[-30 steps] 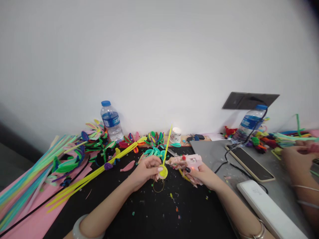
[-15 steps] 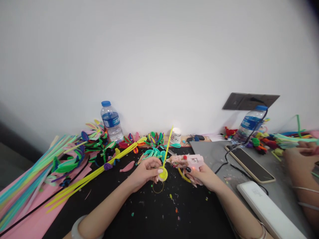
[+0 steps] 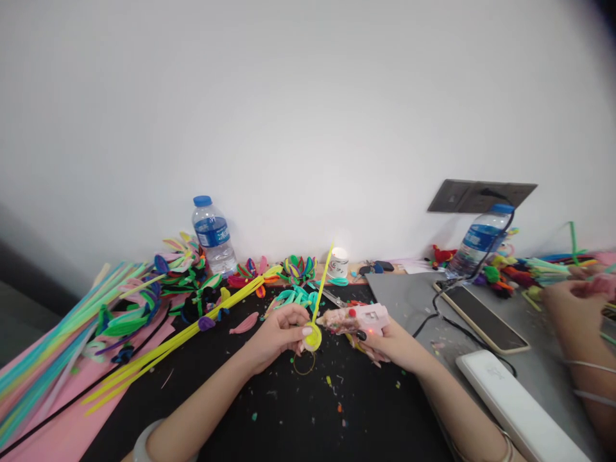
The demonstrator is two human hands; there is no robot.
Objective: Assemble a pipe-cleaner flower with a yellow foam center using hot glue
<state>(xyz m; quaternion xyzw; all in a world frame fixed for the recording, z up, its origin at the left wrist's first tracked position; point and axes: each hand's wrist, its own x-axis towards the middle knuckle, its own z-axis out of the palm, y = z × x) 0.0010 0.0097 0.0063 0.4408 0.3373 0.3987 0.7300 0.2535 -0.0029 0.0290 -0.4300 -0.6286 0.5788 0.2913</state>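
My left hand pinches a yellow pipe cleaner, coiled into a flat disc at its lower end while its straight end slants upward. Just below the disc a thin ring shows; whether it is attached I cannot tell. My right hand is wrapped round a pink hot glue gun with a red dot and a small lit light. The gun's nozzle points left, close beside the coil; contact is not clear. Behind them lies a bundle of teal pipe-cleaner loops.
Yellow pipe cleaners and a multicoloured bundle lie left. Water bottles stand along the wall, with a paper cup between. At right are a phone, a black cable, a white device and another person's hand.
The glue gun in my right hand has shifted slightly left and tilted, its nozzle nearer the yellow coil. My left hand keeps its pinch almost in place.
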